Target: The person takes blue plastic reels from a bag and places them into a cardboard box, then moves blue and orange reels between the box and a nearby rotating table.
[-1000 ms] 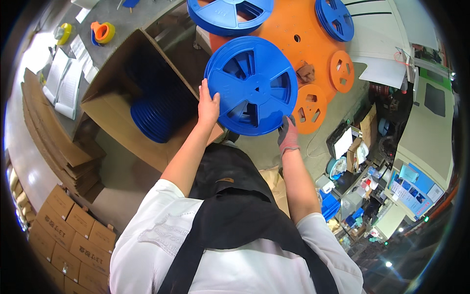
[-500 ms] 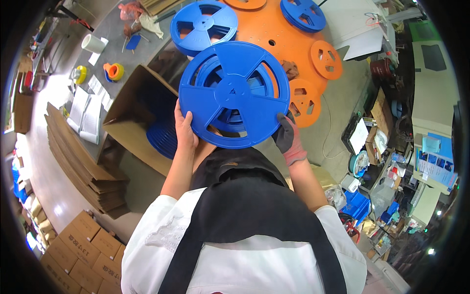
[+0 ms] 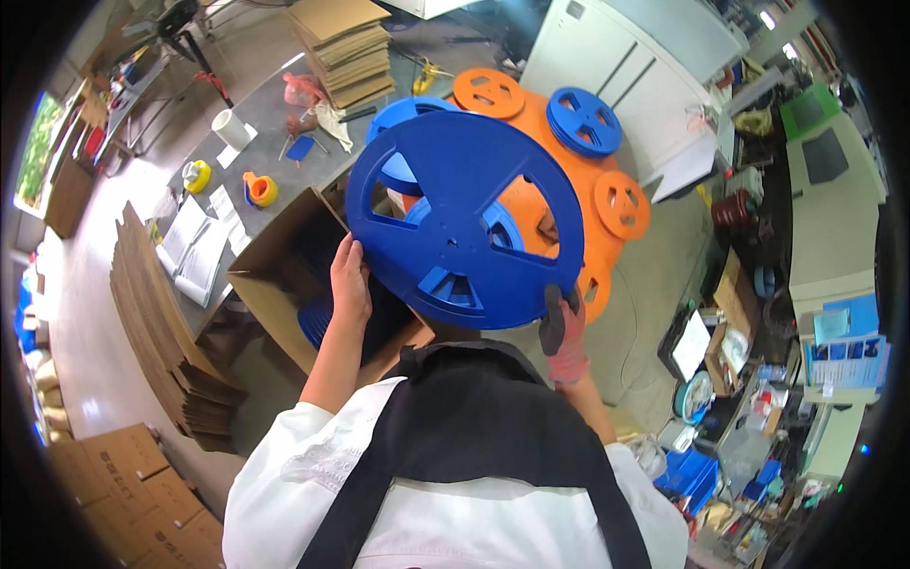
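Note:
A large blue plastic reel (image 3: pixel 427 228) with three cut-out windows is held up in front of me, tilted. My left hand (image 3: pixel 350 284), bare, grips its lower left rim. At the lower right rim, my right hand (image 3: pixel 563 327) in a grey and pink glove closes on the edge. Through the windows I see another blue reel part (image 3: pixel 507 228) behind it. Below my left hand stands an open cardboard box (image 3: pixel 267 302) with several blue reels (image 3: pixel 316 321) inside. The fingers behind the reel are hidden.
An orange turntable (image 3: pixel 573 185) beyond the reel bears orange discs (image 3: pixel 622 205) and a blue reel stack (image 3: pixel 584 121). On the grey table (image 3: pixel 284 190) lie tape rolls (image 3: pixel 260 190) and an open notebook (image 3: pixel 194 251). Flattened cardboard (image 3: pixel 166 332) leans at the left.
The blue reel has tilted and appears larger, both hands still on its rim. My view has shifted, showing more of the room's far side.

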`<act>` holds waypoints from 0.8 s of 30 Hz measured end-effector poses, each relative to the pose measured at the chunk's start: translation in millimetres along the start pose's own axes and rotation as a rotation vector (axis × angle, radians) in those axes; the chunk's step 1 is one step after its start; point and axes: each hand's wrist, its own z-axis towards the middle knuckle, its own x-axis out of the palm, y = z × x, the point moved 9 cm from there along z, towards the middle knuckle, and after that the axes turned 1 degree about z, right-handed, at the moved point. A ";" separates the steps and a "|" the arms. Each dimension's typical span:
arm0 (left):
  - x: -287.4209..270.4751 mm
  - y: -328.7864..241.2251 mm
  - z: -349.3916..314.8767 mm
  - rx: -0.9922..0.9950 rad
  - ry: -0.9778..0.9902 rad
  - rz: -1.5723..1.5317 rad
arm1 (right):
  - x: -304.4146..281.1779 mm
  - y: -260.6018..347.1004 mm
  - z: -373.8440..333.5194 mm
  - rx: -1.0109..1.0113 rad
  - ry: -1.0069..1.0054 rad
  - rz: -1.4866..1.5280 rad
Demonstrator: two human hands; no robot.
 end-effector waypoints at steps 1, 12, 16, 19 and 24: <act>-0.7 -8.2 -0.9 0.020 -0.015 0.017 | -1.3 15.5 -1.0 -0.207 -0.020 -0.235; 14.1 -73.8 -8.1 0.380 0.050 0.275 | -8.9 -38.6 -23.7 0.117 0.030 0.535; 40.4 -96.6 -19.1 0.487 -0.001 0.651 | -12.4 16.8 -3.6 -0.162 0.084 0.041; 55.8 -103.7 -29.3 0.585 -0.051 0.735 | -11.8 42.3 11.3 -0.161 0.113 0.009; 131.7 -119.5 -90.9 1.095 0.210 1.108 | 12.7 92.2 35.6 -0.176 0.325 -0.094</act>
